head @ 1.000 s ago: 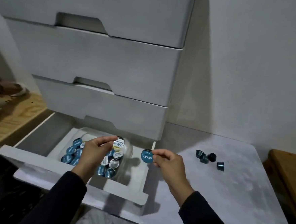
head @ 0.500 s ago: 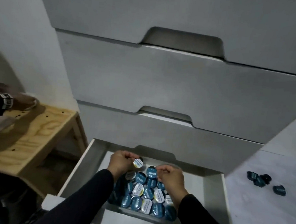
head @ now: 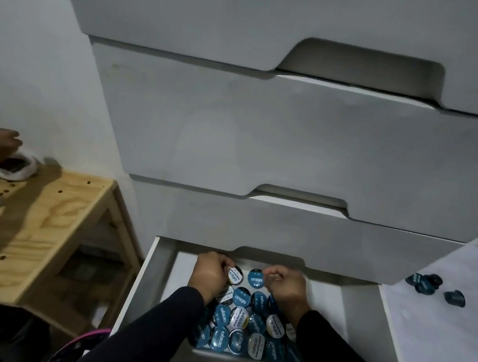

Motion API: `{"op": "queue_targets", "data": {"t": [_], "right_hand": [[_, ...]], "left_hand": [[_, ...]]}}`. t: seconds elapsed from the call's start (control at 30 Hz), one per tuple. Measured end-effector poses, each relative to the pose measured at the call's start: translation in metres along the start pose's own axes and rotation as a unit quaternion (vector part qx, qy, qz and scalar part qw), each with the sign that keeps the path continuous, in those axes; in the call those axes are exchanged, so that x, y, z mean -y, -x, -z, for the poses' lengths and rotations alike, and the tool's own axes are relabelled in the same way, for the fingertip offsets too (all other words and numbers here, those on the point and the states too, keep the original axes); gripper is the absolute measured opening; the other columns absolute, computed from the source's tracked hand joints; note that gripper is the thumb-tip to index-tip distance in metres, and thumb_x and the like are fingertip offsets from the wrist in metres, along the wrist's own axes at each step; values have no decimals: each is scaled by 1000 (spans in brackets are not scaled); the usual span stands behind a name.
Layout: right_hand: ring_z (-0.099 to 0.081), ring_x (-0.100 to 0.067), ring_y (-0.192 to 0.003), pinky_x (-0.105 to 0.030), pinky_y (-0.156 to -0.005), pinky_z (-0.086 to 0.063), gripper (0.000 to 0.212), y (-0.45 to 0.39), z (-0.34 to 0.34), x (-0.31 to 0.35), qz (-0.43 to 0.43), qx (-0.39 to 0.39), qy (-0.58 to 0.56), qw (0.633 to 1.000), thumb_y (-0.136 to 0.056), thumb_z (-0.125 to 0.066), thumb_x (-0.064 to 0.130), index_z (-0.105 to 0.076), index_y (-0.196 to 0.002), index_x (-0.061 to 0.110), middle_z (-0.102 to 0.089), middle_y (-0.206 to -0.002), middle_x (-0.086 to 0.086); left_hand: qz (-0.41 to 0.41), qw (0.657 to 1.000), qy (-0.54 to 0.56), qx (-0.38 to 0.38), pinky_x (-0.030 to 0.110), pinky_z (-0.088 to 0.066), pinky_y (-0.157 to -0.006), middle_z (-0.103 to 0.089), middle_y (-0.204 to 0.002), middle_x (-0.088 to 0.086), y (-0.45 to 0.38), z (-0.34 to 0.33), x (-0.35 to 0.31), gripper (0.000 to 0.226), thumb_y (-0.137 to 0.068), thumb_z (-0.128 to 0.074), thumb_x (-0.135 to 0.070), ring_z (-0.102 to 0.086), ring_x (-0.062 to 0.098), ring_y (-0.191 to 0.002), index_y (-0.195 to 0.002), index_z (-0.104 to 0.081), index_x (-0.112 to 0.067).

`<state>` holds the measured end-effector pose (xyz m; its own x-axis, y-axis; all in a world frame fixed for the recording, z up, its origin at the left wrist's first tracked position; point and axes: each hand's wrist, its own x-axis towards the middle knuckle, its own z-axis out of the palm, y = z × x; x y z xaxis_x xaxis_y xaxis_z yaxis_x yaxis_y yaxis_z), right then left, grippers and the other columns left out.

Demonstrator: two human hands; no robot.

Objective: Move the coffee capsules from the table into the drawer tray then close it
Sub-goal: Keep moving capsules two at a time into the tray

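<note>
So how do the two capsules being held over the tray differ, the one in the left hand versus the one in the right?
The left hand pinches a capsule with a pale, mostly white lid; the right hand pinches a capsule with a solid blue lid. The white-lidded one is partly covered by fingers, while the blue lid shows almost whole. Both are round, face the camera and sit above the tray's far end, side by side.

Blue and silver-topped coffee capsules (head: 239, 322) pack a clear tray (head: 214, 354) inside the open bottom drawer (head: 344, 315), foil lids up. Two more capsules, one white-lidded (head: 234, 275) and one blue (head: 256, 278), are pinched upright above the tray's far end. A few dark blue capsules (head: 434, 287) lie loose on the white table (head: 446, 351) to the right.
</note>
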<state>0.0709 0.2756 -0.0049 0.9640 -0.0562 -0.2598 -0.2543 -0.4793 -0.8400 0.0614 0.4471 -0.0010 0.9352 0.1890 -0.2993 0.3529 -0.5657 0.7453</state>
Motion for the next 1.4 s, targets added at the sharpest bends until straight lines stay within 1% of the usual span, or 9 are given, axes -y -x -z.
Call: {"op": "queue_targets", "data": {"t": [0.17, 0.27, 0.37, 0.5, 0.67, 0.87, 1.03, 1.13, 1.4], "right_hand": [[-63, -17, -68, -23, -66, -51, 24, -1, 1, 3, -1, 10, 9, 1000, -79, -63, 3, -65, -65, 22, -68, -68, 0], [-63, -16, -67, -23, -67, -51, 23, -1, -1, 3, 5, 28, -3, 1000, -78, -66, 2, -66, -65, 21, -67, -67, 1], [-62, -12, -63, -26, -69, -53, 24, -1, -5, 5, 7, 41, -6, 999, -77, -67, 1, -65, -64, 21, -66, -64, 1], [-62, -7, -61, -20, -65, -50, 21, -2, -9, 6, 12, 55, 0, 998, -78, -68, 4, -67, -66, 22, -67, -65, 5], [-63, -5, -62, -20, -67, -52, 17, -3, -16, 13, -2, 68, -3, 998, -80, -67, 5, -68, -71, 19, -68, -67, 7], [-66, -9, -67, -23, -71, -55, 19, 3, -32, 24, 17, 84, 6, 996, -77, -71, 6, -69, -67, 22, -70, -70, 6], [-66, -9, -69, -18, -70, -52, 18, 5, -31, 23, 2, 76, 2, 997, -78, -68, 6, -69, -67, 20, -70, -71, 6], [-66, -8, -72, -21, -74, -53, 18, 5, -29, 22, -12, 71, -2, 997, -80, -67, 6, -68, -67, 19, -70, -72, 6], [-66, -8, -67, -25, -77, -56, 18, 8, -36, 28, -2, 82, 4, 997, -77, -71, 6, -70, -66, 20, -70, -69, 7]], "left_hand": [[-72, 994, -76, 25, -2, -38, -45, -59, -80, -2, 2, -4, 3, 24, -88, -52, 0, -47, -3, -55, -101, -69, -12], [-88, 989, -114, 37, 0, -37, -48, -61, -85, -5, 2, -2, 6, 24, -87, -55, -4, -54, 3, -63, -103, -69, -16], [-103, 982, -150, 41, 9, -44, -62, -67, -97, -2, 1, 3, 9, 21, -89, -57, -11, -58, 7, -74, -103, -69, -20], [-119, 975, -181, 46, 22, -51, -86, -68, -110, -1, -4, 12, 12, 20, -87, -61, -16, -64, 12, -90, -105, -69, -21], [-131, 966, -211, 68, 24, -47, -97, -64, -119, -2, -7, 21, 12, 24, -87, -62, -21, -61, 12, -102, -111, -67, -19], [-136, 966, -206, 75, 23, -45, -99, -61, -124, -2, -3, 39, 22, 30, -85, -65, -23, -59, 10, -107, -115, -65, -18], [-158, 961, -214, 83, 21, -44, -99, -61, -124, -4, 0, 35, 22, 30, -85, -65, -25, -58, 9, -106, -115, -65, -19], [-161, 960, -212, 85, 21, -46, -96, -60, -123, -4, 0, 32, 21, 30, -86, -64, -26, -58, 9, -104, -115, -65, -20], [-168, 955, -237, 65, 24, -46, -98, -62, -122, -4, 1, 37, 25, 28, -86, -64, -26, -58, 8, -105, -113, -66, -20]]}}
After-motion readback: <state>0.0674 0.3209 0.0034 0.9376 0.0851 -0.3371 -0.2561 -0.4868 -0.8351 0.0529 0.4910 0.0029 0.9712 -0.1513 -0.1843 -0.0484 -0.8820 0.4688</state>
